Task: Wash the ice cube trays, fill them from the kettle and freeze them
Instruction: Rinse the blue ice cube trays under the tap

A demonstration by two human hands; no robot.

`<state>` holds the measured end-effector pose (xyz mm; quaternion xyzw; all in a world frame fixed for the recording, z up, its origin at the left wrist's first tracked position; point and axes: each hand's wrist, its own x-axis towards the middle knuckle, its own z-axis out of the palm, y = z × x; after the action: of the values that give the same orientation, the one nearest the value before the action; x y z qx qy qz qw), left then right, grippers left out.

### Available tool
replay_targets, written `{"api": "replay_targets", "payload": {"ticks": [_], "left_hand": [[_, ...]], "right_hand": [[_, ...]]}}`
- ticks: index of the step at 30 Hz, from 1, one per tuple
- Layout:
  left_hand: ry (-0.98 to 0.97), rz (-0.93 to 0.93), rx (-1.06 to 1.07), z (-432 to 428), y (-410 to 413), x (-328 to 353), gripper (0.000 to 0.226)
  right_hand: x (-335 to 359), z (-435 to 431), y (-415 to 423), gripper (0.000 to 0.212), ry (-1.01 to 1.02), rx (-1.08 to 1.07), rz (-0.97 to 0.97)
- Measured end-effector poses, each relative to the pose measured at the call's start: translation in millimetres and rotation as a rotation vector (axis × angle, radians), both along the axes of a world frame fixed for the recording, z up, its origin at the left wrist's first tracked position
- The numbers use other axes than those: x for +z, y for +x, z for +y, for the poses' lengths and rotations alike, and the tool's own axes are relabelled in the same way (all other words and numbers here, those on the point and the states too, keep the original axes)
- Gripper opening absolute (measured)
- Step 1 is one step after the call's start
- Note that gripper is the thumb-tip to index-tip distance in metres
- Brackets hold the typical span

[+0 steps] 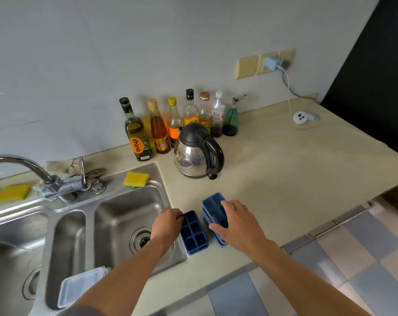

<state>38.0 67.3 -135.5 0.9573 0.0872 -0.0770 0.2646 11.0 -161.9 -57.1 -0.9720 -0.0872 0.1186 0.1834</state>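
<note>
My forearms [129,270] reach out over the desk [284,179]. My left grip [167,224] curls its fingers on the far rim of a single blue tray [194,232] lying just beside the sink [125,213]. My right grip [236,222] clasps a stack [212,206] of trays just right of it, thumb on one side, fingers over the top. They look light and bendy, likely slick once wet, so I judge the long rims the surest hold
</note>
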Motion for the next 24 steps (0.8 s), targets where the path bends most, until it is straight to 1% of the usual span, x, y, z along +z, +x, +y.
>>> {"api": "replay_targets", "payload": {"ticks": [6,9,11,13,14,15,17,19,22,24], "left_hand": [[0.099,0.012,-0.089,-2,-2,-10,0.022],[0.061,0.022,-0.090,2,-3,-9,0.025],[-0.013,0.012,-0.037,8,-4,-3,0.035],[-0.141,-0.006,0.063,17,-7,7,0.036],[-0.235,-0.010,0.116,23,-8,13,0.034],[-0.355,-0.007,0.167,29,-9,20,0.033],[-0.669,0.020,0.276,47,-16,37,0.035],[-0.955,0.058,0.331,70,-26,53,0.044],[-1.170,0.059,0.382,115,-44,71,0.062],[-1.252,0.029,0.482,150,-56,78,0.066]], "right_hand": [[-2,5,5,0.073,-0.044,0.002,-0.028],[1,11,10,0.068,-0.023,-0.018,-0.059],[5,19,15,0.070,0.019,-0.033,-0.089],[12,33,21,0.073,0.078,-0.036,-0.121],[16,44,23,0.074,0.106,-0.028,-0.129],[20,57,25,0.073,0.137,-0.017,-0.128],[28,90,29,0.071,0.209,0.006,-0.110],[35,129,30,0.070,0.281,0.047,-0.076],[45,197,25,0.077,0.380,0.123,0.009],[50,244,18,0.076,0.431,0.182,0.047]]}}
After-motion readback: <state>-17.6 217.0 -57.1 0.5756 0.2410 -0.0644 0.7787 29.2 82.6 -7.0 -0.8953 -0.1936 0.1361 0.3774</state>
